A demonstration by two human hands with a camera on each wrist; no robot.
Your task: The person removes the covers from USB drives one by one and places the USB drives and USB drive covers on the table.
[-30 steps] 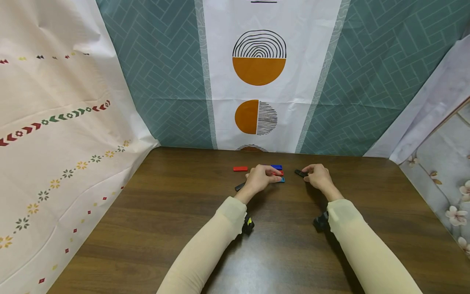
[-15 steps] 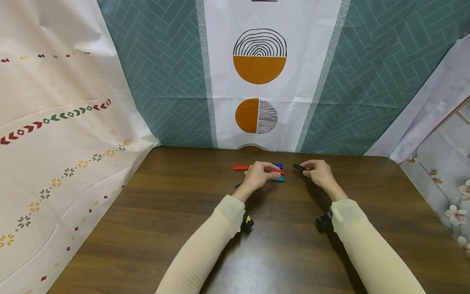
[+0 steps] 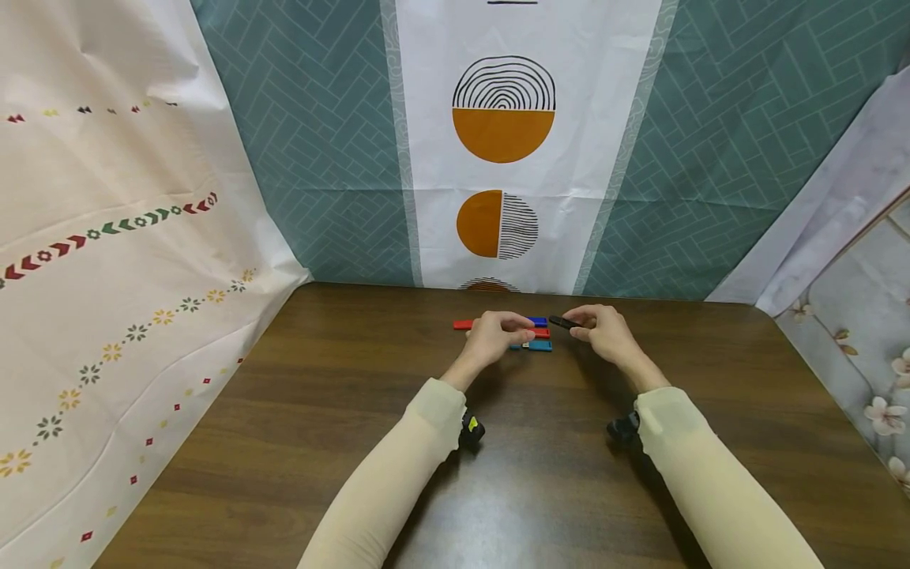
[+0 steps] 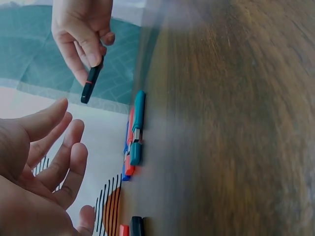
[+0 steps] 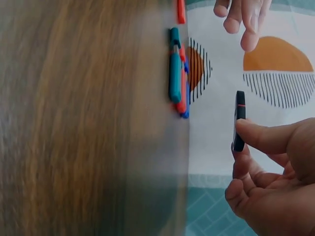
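Observation:
My right hand (image 3: 610, 332) pinches a black USB flash drive (image 3: 564, 322) with a thin red band (image 5: 240, 105) between thumb and fingers, above the tabletop. To its left, my left hand (image 3: 489, 338) hovers with fingers apart and bent, touching nothing in the left wrist view. Between and below the hands, a teal flash drive (image 4: 138, 118), a red one (image 3: 540, 333) and a blue one (image 3: 538, 322) lie side by side. The teal drive's metal connector (image 4: 137, 134) shows between its two coloured parts. My left hand partly covers this row in the head view.
Left of the row lies another red piece (image 3: 462, 325). Beside it in the left wrist view is a black piece (image 4: 136, 226), hidden by my left hand in the head view. The brown wooden table (image 3: 298, 427) ends at a patterned cloth backdrop (image 3: 334, 158).
My right hand has lifted the black flash drive and carried it left, towards the row. My left hand has drawn back slightly to the left, baring more of the teal and red drives.

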